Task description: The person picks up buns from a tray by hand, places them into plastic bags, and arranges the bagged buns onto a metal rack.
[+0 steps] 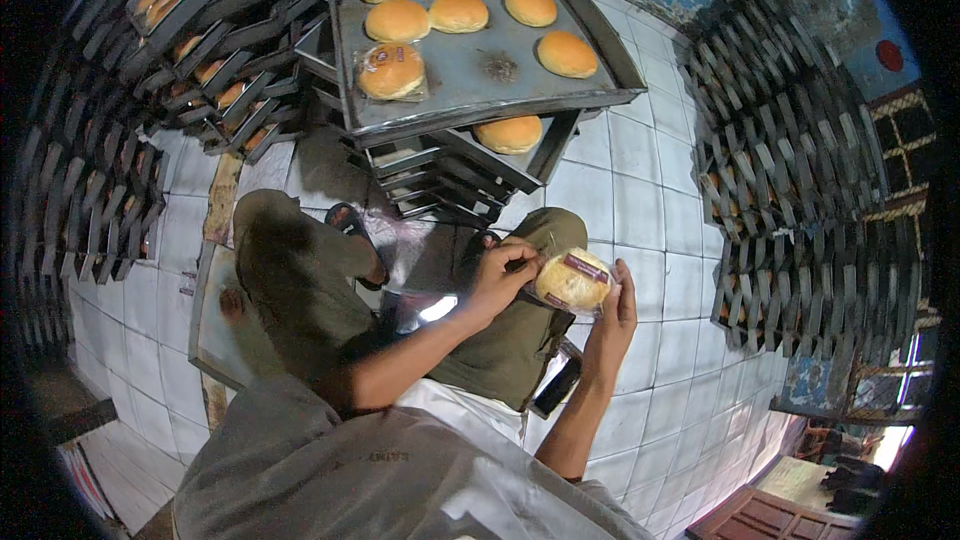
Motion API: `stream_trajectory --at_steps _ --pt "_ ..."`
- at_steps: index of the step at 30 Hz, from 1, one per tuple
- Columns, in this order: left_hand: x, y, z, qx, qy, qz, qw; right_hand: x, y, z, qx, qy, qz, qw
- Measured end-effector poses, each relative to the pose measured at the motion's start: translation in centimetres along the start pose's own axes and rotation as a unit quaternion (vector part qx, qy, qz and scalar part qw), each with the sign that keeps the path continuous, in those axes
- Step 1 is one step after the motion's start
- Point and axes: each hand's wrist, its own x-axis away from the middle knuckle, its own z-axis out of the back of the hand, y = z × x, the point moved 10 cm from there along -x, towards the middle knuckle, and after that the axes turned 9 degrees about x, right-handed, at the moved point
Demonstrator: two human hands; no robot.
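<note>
Between my two hands is a round bread bun in a clear plastic wrapper (574,281) with printed purple bands. My left hand (504,274) pinches the wrapper's left edge between thumb and fingers. The fingers of my right hand (618,301) hold the bun's right side. Ahead of my knees, a metal baking tray (465,101) carries several bare golden buns (459,13). Another wrapped bun (391,71) lies at that tray's near left corner. One more bare bun (509,134) shows on the tray just below.
Several stacked trays (442,172) support the top one. Tall tray stacks with buns stand at the left (97,195) and right (787,165). A loose metal tray (217,330) lies beside my left leg on the white tiled floor (637,195). A wooden door panel (772,517) is at lower right.
</note>
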Motion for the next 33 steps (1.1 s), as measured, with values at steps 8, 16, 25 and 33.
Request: stream_trajectory --at_steps 8,16,25,33 --pt "-0.6 2.9 11.3 0.189 -0.03 0.073 0.979 -1.6 -13.2 -12.1 -0.026 -0.229 0.036 0.972" --pt "3.1 -11.5 18.3 -0.255 -0.15 0.172 0.94 -11.5 -20.9 -25.9 0.365 -0.163 0.46 0.793" --pt "4.9 -7.7 15.6 -0.295 -0.186 0.059 0.935 -0.5 -14.5 -20.4 0.19 -0.172 0.327 0.909" --pt "5.9 -9.7 14.1 -0.417 -0.277 0.067 0.863 7.4 10.6 -22.1 0.347 -0.486 0.216 0.772"
